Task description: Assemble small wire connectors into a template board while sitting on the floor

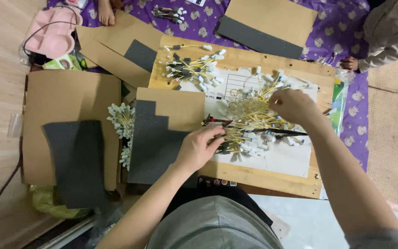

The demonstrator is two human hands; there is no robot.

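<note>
Yellow wire harnesses, sorting step: my left hand pinches bundle ends at seven o'clock; right hand pinches strands at one o'clock.

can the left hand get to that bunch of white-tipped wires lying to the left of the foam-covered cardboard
Probably yes. The left hand rests on the wire bundle; the white-tipped bunch lies uncovered just across the foam-covered cardboard.

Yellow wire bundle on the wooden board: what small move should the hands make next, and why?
Probably draw the right hand up to pull one strand free. The left hand pins the yellow wire bundle at its near end, while the right hand's fingers pinch into the loose tangle on the wooden board.
</note>
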